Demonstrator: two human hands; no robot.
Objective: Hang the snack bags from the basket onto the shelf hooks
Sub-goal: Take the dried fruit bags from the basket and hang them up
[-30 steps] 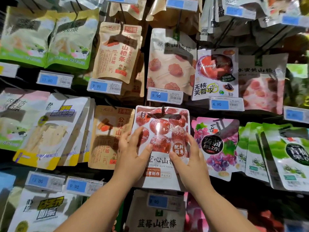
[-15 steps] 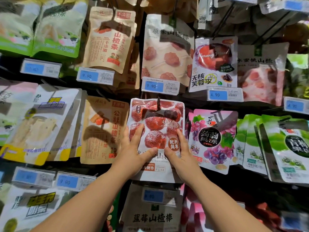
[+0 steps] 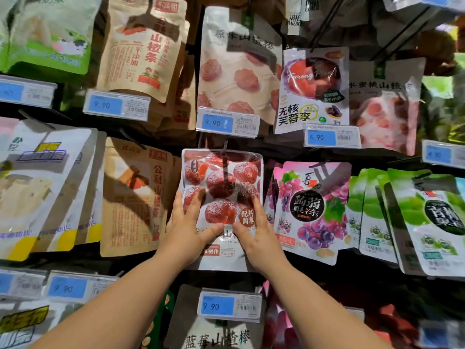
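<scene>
Pressing flat on the snack bag (image 3: 221,177) with left hand (image 3: 187,235) and right hand (image 3: 259,238) — fingers straight, thumbs close together. Hangs mid-shelf, seemingly on its hook (image 3: 224,146), beside the grape jelly pack (image 3: 309,205). Could slip off if released before the hole seats fully.

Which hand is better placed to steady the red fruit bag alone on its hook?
Left, by a little. The left hand lies flat on the front of the red fruit bag, fingers spread; the right hand sits at its right edge, crowded by the grape jelly bag.
</scene>
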